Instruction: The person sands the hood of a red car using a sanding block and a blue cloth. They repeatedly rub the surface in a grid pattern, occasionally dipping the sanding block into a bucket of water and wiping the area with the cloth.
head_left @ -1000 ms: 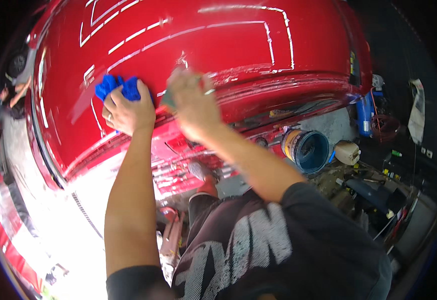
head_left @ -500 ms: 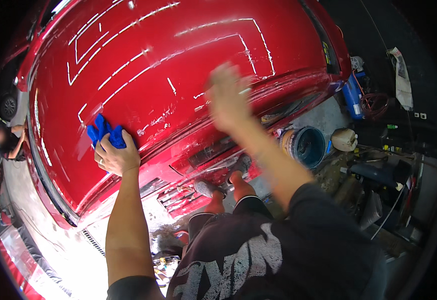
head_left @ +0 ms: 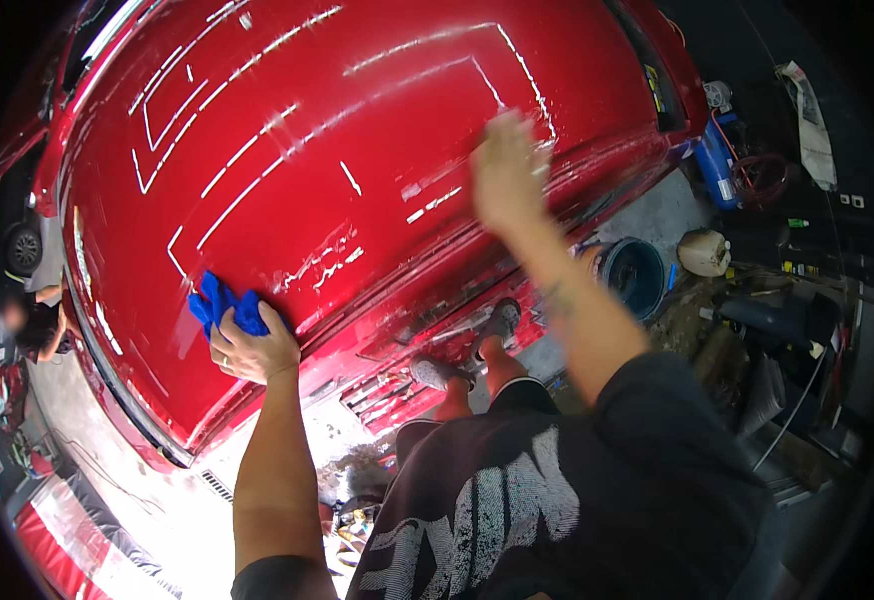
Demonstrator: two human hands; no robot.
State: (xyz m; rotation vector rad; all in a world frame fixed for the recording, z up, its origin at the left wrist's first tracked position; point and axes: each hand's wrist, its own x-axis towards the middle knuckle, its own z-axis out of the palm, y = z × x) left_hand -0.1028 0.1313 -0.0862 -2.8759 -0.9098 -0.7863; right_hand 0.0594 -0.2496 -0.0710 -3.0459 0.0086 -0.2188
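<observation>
Left hand (head_left: 254, 350) clutching crumpled blue cloth (head_left: 225, 308), seemingly microfibre

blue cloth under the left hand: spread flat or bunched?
Bunched. The blue cloth sits crumpled in folds under the left hand, pressed on the red car panel; only a small wad shows past the fingers.

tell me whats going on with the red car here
A person stands at a glossy red car hood. The left hand presses a bunched blue cloth against the hood near its lower edge. The right hand is raised over the hood further right, empty as far as the blur shows. On the ground to the right sit a blue bucket and a pale jug. Another person crouches at far left.
</observation>
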